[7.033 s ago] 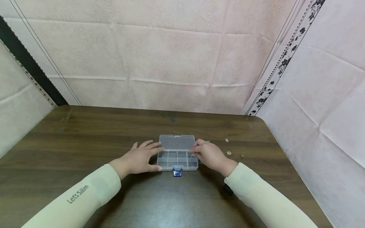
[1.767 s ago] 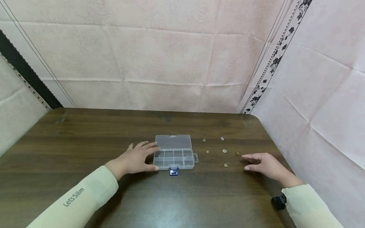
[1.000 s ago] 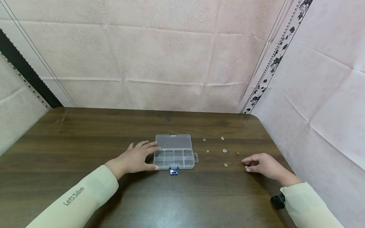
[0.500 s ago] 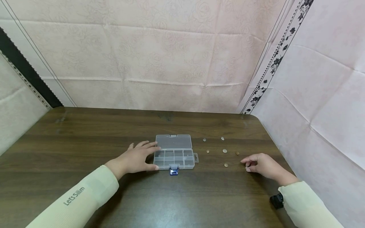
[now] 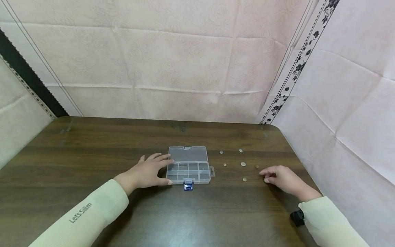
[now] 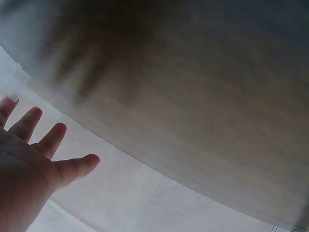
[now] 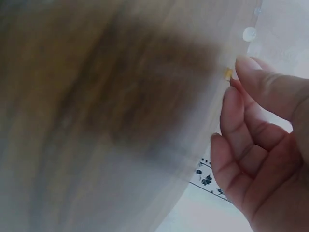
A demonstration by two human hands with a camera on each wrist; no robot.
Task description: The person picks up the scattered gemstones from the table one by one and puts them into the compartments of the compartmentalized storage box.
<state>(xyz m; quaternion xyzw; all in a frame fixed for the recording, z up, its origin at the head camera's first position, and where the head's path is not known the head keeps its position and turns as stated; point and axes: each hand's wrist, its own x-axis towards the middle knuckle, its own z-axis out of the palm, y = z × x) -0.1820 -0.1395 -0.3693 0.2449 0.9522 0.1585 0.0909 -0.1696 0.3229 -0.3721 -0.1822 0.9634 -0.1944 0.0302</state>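
A clear plastic compartment box (image 5: 188, 172) lies on the brown table with its lid laid back and a blue latch (image 5: 188, 186) at the front. My left hand (image 5: 145, 174) rests against its left edge, fingers spread. To the right, my right hand (image 5: 283, 178) is low over the table with loosely bent fingers and nothing visible between them. Just beyond its fingertips lies a small yellowish piece (image 5: 256, 166), seen as a yellow piece (image 7: 228, 73) in the right wrist view. A whitish disc (image 5: 243, 164) and a small round piece (image 5: 244, 179) lie to its left.
More small button-like pieces lie farther back, among them a pale disc (image 5: 240, 150), a greyish one (image 5: 221, 152) and a tan one (image 5: 224, 164). A hanging tab (image 5: 212, 171) sticks out on the box's right. Pale cloth (image 5: 172, 68) hangs behind the table.
Seven seconds ago my right hand was at the box; since then it has moved right. Over the last second it has shifted slightly left toward the yellowish piece. My left hand stays at the box.
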